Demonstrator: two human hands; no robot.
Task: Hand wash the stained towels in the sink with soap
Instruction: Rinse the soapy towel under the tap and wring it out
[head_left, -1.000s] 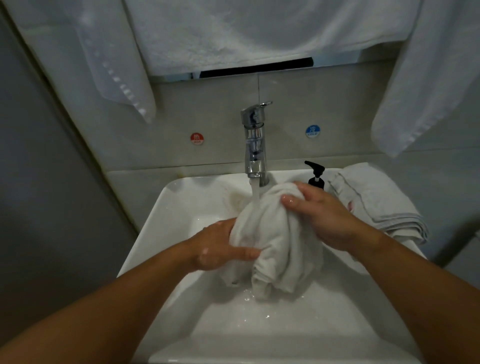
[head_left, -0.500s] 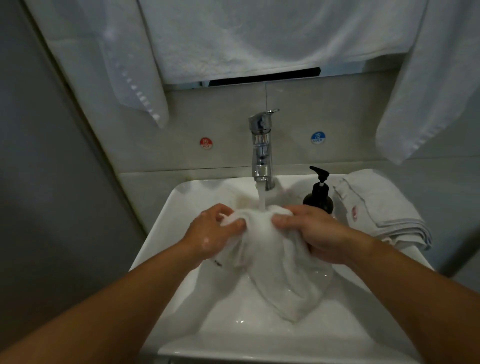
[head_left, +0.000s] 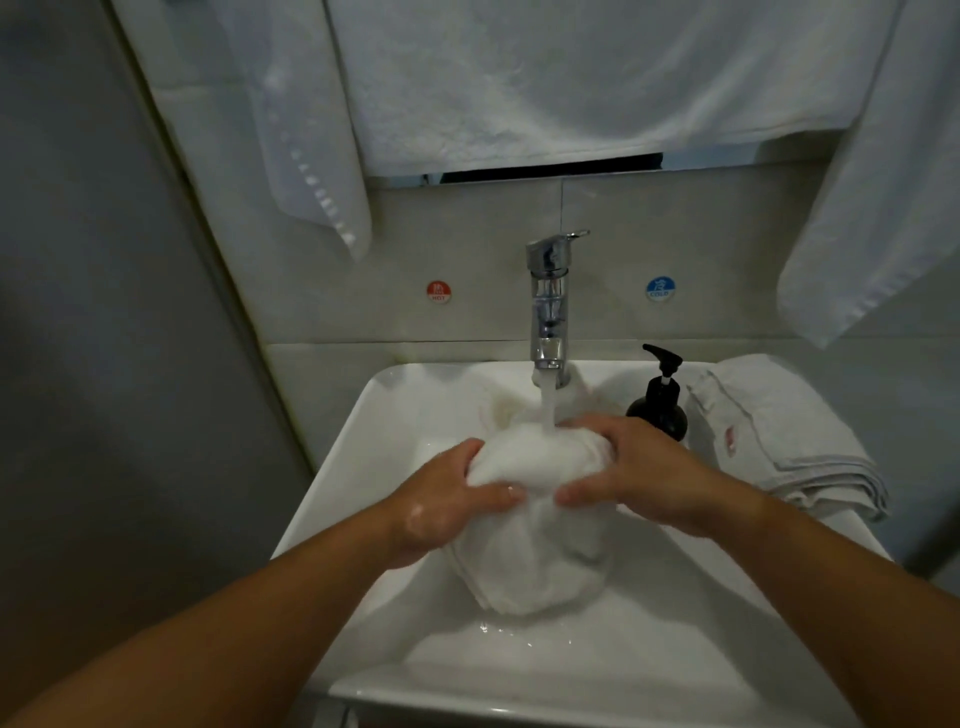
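A wet white towel (head_left: 535, 561) is bunched over the white sink (head_left: 374, 431), right under the running chrome faucet (head_left: 549, 306). My left hand (head_left: 447, 499) grips the towel's left side, thumb over the front. My right hand (head_left: 649, 473) grips its right side, fingers curled across the top. The towel's lower part hangs into the basin. A black soap pump bottle (head_left: 660, 405) stands on the rim just behind my right hand.
A stack of folded grey towels (head_left: 779, 441) with a red stain lies on the sink's right edge. White towels (head_left: 571, 83) hang on the wall above. Hot (head_left: 439, 292) and cold (head_left: 660, 289) stickers flank the faucet. A grey wall closes the left side.
Both hands have shifted their hold on the towel under the stream, bunching it into a rounder bundle with the thumbs meeting at the front. The view has tilted slightly.
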